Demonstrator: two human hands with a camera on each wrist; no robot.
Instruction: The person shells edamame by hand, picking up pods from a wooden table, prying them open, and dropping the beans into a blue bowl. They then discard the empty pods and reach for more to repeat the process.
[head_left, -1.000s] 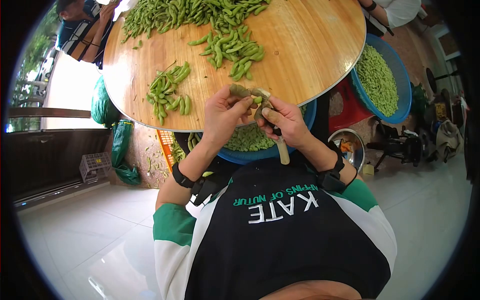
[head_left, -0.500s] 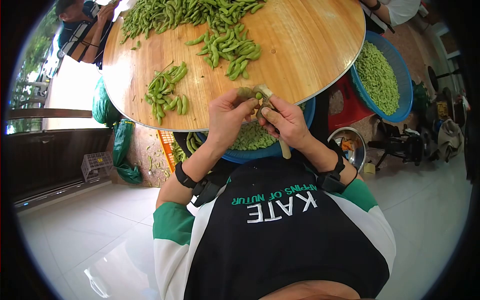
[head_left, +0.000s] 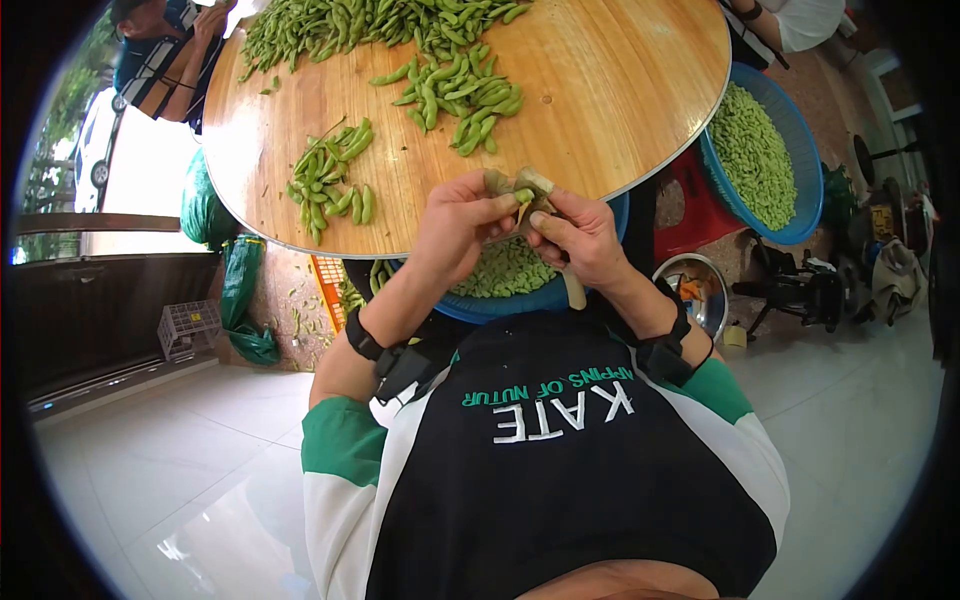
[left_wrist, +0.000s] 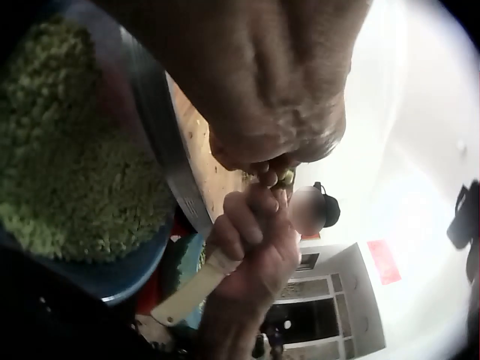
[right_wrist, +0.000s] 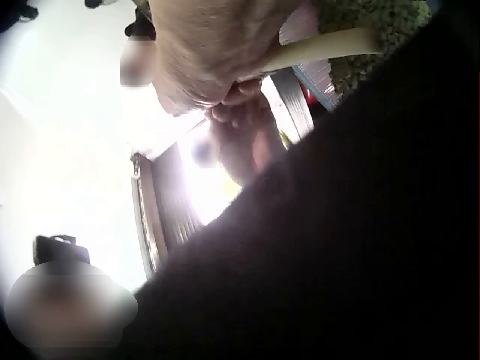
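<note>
At far left, see car [head_left: 97, 150] outdoors. Next, note seated person [head_left: 165, 75] beside table [head_left: 590, 110], only partly in view. Lower, record pale crate [head_left: 190, 330] on floor, then green sack [head_left: 203, 205] near table rim and green bag [head_left: 243, 300] below it. Find orange basket [head_left: 330, 280] under table edge. On table, count small pile [head_left: 330, 175] near rim, heap [head_left: 340, 30] at far side, loose pile [head_left: 465, 95] nearer, all of green pods.

Observe left hand [head_left: 455, 225] with thumb and fingers pinched on pod [head_left: 523, 196]. Locate pod between both hands, at near table rim, mostly hidden by fingers. Below hands, see tub [head_left: 500, 275] of shelled beans, partly under table. Observe right hand [head_left: 580, 240] with fingers curled round pale handle [head_left: 574, 290], thumb close by pod; see handle end jutting out below hand, toward body. Cannot tell shape of its other end.

To right, note red stool [head_left: 690, 215], metal bowl [head_left: 695, 290] below it, then blue basket [head_left: 750, 165] full of shelled beans, tilted in view. At upper right, see part of second person [head_left: 800, 22]
</note>
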